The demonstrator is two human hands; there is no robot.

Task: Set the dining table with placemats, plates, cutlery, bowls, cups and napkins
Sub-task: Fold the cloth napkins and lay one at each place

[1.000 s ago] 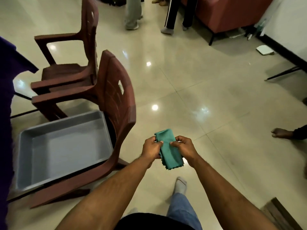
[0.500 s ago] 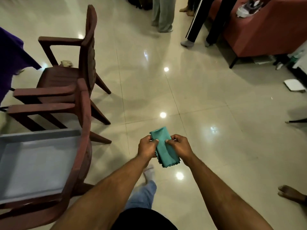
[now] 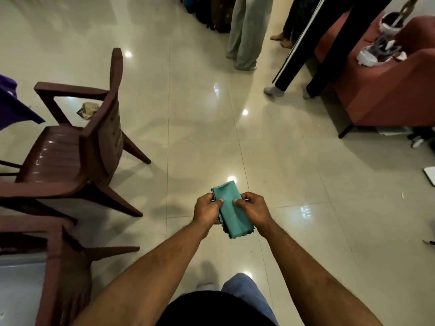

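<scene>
Glossy cream floor tiles (image 3: 211, 142) fill most of the view, dotted with bright reflections of ceiling lights. Seen from above, a person's two bare forearms reach forward from the bottom edge. Between them, held in the air over the floor at the lower centre, is a folded teal napkin (image 3: 231, 211). The left hand (image 3: 207, 211) grips the napkin's left edge, with its thumb pressed on the top face and the fingers curled beneath. The right hand (image 3: 254, 210) grips the right edge in the same way, thumb on top. The napkin's near end hangs just below the hands and shows a dark stitched hem.

To the left stands a dark brown plastic armchair (image 3: 77, 149), its back turned toward the centre of the room. A second brown chair (image 3: 61, 267) sits nearer, at the lower left, with part of a grey tray (image 3: 21, 288) resting on its seat. A corner of purple cloth (image 3: 11, 107) shows at the far left edge. At the top, the legs of standing people (image 3: 244, 34) are visible, and beside them to the right is a rust-red sofa (image 3: 388, 90) with some light-coloured items on it that are too unclear to identify.
</scene>
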